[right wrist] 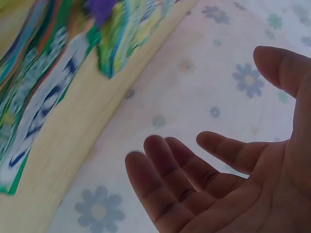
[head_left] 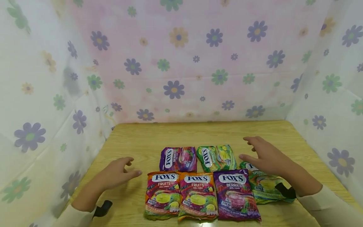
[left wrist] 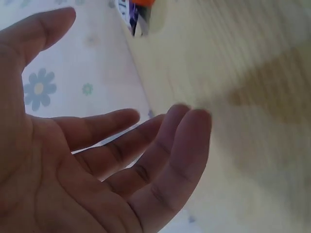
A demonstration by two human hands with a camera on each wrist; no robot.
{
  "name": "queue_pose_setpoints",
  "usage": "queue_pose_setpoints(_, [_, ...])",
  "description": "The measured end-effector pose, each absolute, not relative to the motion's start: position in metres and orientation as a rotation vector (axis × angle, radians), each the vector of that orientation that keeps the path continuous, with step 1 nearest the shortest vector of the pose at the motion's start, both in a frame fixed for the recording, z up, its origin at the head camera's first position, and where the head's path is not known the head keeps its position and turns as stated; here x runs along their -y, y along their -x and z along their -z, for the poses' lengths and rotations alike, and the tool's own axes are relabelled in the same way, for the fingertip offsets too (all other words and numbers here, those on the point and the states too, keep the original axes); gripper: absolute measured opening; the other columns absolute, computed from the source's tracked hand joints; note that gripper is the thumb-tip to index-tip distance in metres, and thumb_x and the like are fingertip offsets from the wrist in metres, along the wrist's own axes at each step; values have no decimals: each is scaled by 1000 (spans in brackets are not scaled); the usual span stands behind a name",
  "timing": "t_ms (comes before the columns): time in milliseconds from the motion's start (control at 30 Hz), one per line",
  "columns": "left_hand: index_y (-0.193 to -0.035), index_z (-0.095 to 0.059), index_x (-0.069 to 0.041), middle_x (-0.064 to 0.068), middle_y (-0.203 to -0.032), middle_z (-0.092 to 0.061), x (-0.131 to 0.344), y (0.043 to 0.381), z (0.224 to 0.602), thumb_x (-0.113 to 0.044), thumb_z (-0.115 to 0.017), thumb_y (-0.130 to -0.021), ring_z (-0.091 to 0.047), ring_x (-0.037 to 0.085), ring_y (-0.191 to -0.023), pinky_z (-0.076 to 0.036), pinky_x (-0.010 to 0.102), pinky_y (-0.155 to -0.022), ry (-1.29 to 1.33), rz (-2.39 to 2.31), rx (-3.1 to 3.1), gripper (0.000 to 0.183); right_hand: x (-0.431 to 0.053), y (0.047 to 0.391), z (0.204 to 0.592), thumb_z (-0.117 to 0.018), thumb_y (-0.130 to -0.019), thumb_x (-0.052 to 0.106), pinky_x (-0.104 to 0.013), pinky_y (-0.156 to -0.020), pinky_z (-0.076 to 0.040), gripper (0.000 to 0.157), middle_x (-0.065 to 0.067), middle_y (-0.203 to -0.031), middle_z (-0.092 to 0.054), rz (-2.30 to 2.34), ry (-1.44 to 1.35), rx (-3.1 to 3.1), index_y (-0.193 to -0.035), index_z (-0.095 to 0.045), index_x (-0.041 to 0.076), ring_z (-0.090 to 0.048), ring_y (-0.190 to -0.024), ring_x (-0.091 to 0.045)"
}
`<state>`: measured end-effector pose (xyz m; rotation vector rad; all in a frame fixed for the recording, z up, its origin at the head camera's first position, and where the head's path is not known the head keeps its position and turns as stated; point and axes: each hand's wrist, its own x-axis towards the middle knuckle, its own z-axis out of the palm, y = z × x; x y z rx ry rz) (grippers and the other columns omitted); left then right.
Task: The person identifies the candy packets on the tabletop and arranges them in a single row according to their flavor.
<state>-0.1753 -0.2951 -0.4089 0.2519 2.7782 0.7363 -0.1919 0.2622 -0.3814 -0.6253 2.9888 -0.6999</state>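
While the Fox's candy packets lie on the wooden table (head_left: 136, 134), both of the person's hands hang empty above it, one at each side. The left hand (head_left: 114, 172) is relaxed, its fingers gently bent and the thumb held well away from them; it touches nothing, and the nearest thing is the left orange-and-red Fruits packet (head_left: 163, 196), just beyond the thumb tip. Next to that, in the front row, I can see the middle Fruits packet (head_left: 198, 197) and the large purple Berries packet (head_left: 237, 196). Over on the other side, the right hand (head_left: 265, 156) is just as loose, thumb spread from softly curved fingers, gripping nothing above the large green packet (head_left: 265, 185), which it partly hides. Behind the row lie the small Berries packet (head_left: 182, 159) and the small green packet (head_left: 216, 158), side by side.
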Motion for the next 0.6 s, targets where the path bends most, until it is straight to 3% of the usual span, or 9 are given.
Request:
queue_pose_setpoints(133, [-151, -46, 1, 20, -135, -62, 289, 168, 416, -54, -68, -96, -68, 29, -107, -61, 47, -82, -227, -827, -2699, 82, -245, 188, 383, -60, -99, 59, -50, -86, -60, 80, -20, -145, -56, 807, 613, -2910, -155, -41, 4, -66, -112, -33])
queue_pose_setpoints(367, [-149, -48, 2, 13, -123, -63, 281, 154, 425, -47, -70, -97, -69, 23, -87, -60, 40, -59, -86, -1136, -2510, 75, -210, 179, 386, -66, -101, 42, -32, -72, -57, 59, -10, -121, -67, 950, 599, -2791, -147, -51, 8, -66, -94, -16])
queue_pose_setpoints(600, [-143, -52, 5, 12, -116, -64, 272, 146, 426, -48, -72, -95, -68, 23, -81, -61, 40, -59, -2, -1207, -2478, 74, -178, 176, 397, -64, -103, 35, -30, -60, -53, 46, 0, -107, -67, 1034, 640, -2628, -140, -58, 7, -65, -76, -15])
